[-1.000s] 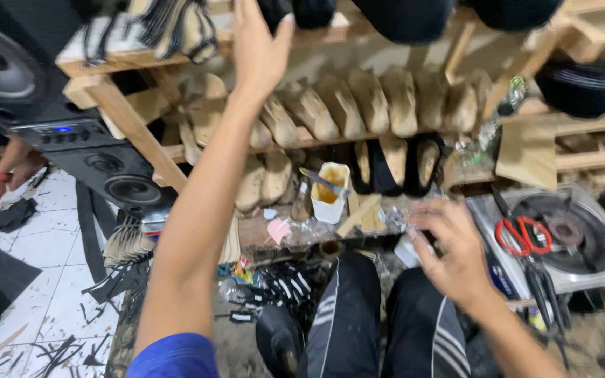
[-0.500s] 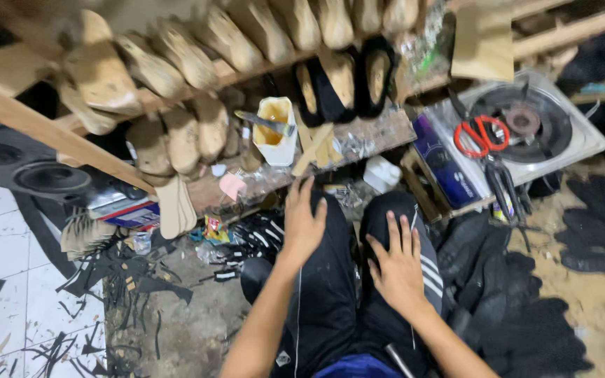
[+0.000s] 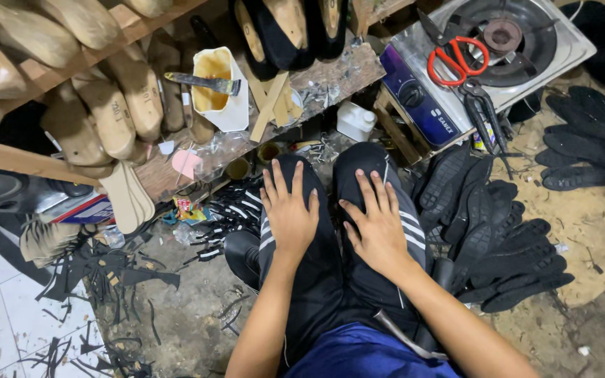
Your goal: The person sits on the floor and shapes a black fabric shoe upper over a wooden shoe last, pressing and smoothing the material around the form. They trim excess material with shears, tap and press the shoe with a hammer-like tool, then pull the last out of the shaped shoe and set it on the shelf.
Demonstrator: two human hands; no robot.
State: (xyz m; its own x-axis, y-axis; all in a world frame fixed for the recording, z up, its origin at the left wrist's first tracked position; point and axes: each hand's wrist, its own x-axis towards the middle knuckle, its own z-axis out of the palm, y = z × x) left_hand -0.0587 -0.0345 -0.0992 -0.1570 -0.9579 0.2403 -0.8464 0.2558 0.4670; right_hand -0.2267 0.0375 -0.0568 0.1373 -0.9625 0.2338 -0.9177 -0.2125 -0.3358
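Your left hand lies flat on your left knee, fingers spread, holding nothing. Your right hand lies the same way on your right knee, empty too. One pair of red scissors sits on the one stove. One white cup stands on the desk. Black soles are piled just beside your right leg, too many overlapping to count.

Left hand, right hand: hands flat, fingers spread, on own thighs

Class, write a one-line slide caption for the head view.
Both hands, left hand and right hand, rest flat on black-trousered knees before wooden shoe lasts, red scissors and black soles.
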